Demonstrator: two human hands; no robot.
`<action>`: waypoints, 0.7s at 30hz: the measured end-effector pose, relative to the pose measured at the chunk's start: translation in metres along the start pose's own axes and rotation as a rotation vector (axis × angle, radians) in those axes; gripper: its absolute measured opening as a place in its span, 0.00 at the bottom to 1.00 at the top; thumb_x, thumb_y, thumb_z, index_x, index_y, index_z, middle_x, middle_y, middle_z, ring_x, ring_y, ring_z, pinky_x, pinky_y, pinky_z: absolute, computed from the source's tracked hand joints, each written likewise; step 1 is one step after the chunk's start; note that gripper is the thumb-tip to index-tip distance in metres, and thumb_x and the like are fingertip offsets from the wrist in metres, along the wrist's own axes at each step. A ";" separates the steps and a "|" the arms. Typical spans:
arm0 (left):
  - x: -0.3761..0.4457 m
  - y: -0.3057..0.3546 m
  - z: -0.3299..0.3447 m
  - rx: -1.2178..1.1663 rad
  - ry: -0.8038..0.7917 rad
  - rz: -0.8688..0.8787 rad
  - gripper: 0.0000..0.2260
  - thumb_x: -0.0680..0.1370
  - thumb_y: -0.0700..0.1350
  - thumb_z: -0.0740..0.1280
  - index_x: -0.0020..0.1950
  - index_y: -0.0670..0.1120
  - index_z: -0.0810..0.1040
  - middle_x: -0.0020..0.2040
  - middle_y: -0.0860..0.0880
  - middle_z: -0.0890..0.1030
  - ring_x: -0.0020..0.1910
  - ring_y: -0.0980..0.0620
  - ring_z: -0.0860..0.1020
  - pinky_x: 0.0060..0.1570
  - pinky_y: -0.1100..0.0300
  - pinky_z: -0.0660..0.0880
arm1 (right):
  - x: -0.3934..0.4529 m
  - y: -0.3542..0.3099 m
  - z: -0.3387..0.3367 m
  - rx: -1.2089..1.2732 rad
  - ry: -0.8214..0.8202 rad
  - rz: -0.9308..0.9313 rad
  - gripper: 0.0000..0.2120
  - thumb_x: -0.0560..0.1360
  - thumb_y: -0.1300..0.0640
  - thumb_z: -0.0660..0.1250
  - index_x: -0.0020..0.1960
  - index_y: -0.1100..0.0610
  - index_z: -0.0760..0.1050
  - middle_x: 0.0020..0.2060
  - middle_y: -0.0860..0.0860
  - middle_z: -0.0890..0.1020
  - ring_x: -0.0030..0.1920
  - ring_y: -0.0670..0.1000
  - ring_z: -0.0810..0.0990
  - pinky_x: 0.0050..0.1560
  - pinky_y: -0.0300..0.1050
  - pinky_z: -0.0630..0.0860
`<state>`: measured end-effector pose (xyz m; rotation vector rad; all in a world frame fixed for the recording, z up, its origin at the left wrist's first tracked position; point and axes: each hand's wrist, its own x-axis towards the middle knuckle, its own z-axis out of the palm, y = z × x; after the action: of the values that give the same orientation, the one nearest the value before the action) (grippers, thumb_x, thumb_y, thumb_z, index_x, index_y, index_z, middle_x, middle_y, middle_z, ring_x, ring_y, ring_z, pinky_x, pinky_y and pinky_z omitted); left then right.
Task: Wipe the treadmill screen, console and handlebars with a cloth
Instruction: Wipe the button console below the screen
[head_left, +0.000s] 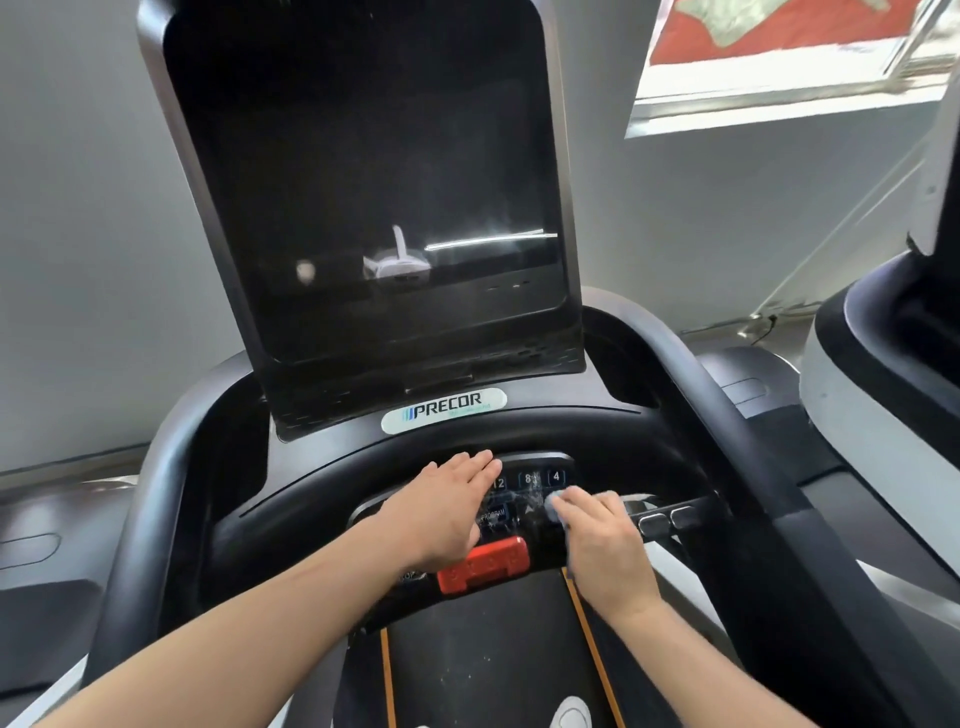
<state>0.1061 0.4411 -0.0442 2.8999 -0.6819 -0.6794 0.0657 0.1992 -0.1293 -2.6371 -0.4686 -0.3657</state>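
Note:
The treadmill's tall dark screen (363, 182) rises above a black console (540, 475) with numbered keys and a red stop button (485, 564). My left hand (441, 512) lies flat with straight fingers on the console's left part. My right hand (597, 540) has its fingers curled over a small pale blue cloth (555, 505), pressing it onto the keypad's right side; most of the cloth is hidden under the hand. Black handlebars (727, 415) curve round both sides of the console.
A second treadmill (883, 374) stands close on the right. The running belt (488, 649) with orange lines is below my arms. A grey wall is behind, with a window (779, 62) at the upper right.

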 end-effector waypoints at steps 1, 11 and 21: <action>0.000 -0.001 0.000 -0.002 0.002 0.002 0.36 0.83 0.45 0.60 0.87 0.51 0.46 0.87 0.51 0.46 0.85 0.48 0.49 0.83 0.46 0.52 | 0.022 0.001 -0.001 -0.018 0.022 -0.001 0.16 0.74 0.67 0.74 0.56 0.51 0.80 0.52 0.40 0.79 0.45 0.51 0.69 0.49 0.43 0.75; 0.003 0.000 0.004 0.009 -0.002 -0.011 0.36 0.82 0.45 0.60 0.86 0.50 0.45 0.87 0.51 0.45 0.85 0.47 0.48 0.82 0.44 0.52 | 0.003 -0.003 0.005 0.008 0.049 -0.011 0.16 0.76 0.68 0.73 0.60 0.55 0.82 0.56 0.42 0.80 0.45 0.52 0.71 0.51 0.46 0.78; 0.002 0.002 0.003 0.015 0.003 -0.017 0.36 0.83 0.45 0.61 0.86 0.50 0.45 0.87 0.51 0.45 0.85 0.47 0.48 0.82 0.44 0.52 | -0.016 -0.015 0.002 0.031 0.018 0.014 0.15 0.76 0.68 0.71 0.59 0.54 0.82 0.55 0.42 0.81 0.45 0.51 0.71 0.50 0.44 0.77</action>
<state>0.1055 0.4386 -0.0473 2.9226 -0.6661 -0.6753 0.0458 0.2086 -0.1306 -2.6036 -0.4469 -0.3741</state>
